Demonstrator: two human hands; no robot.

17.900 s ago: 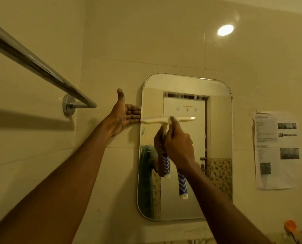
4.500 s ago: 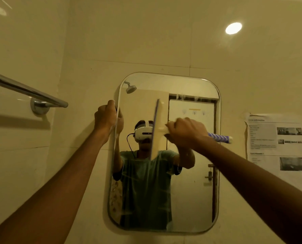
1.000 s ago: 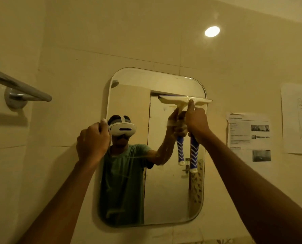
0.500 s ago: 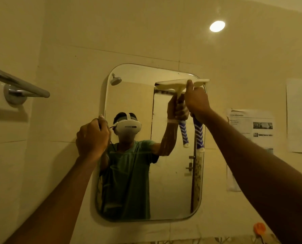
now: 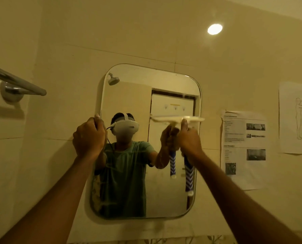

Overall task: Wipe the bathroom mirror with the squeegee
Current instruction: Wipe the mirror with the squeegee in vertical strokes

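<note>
Now the cream-bladed, blue-striped plastic squeegee (image 5: 197, 118) has dropped from the top edge to mid-height on the rounded frameless mirror (image 5: 166, 196), blade just above the right hand (image 5: 189, 140) clenched round its handle. The left hand (image 5: 88, 136) still clutches the mirror's left rim; below the grip, this strip's lower half likely remains unwiped.

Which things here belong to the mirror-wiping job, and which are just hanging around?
In use: squeegee, gripped by the right hand; mirror, its left edge held by the left hand.

Just there: towel rail, printed notice, line-drawing sheet.
</note>
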